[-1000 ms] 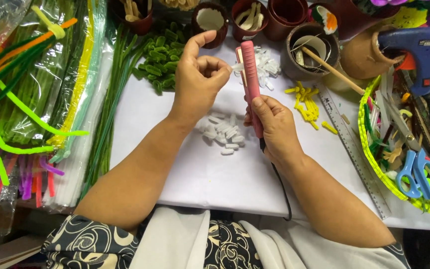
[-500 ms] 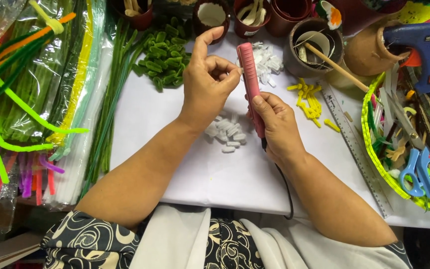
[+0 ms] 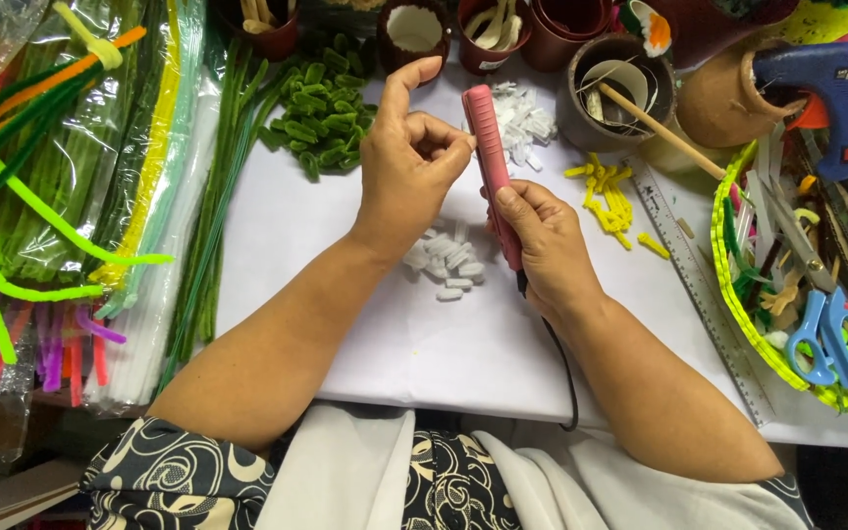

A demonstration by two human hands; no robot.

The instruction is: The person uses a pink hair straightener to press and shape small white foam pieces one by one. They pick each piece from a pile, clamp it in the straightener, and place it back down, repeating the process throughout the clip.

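One pink flat-iron tool [image 3: 496, 172], corded, upright over the middle of the white sheet [image 3: 345, 324]; the right hand [image 3: 542, 245] is wrapped tight around its lower half. The left hand [image 3: 409, 162], just left of the tool's tip, has thumb and curled fingers pinched together against it, index finger raised; whether a piece is held cannot be told. One small pile of white pieces [image 3: 449, 260] beneath the hands; one further white pile [image 3: 522, 118] beyond. One heap of green pieces [image 3: 321, 113], far left. One scatter of yellow pieces [image 3: 615, 196], right. One blue glue gun [image 3: 826, 88], far right. One pair of blue scissors [image 3: 831, 339], near right.
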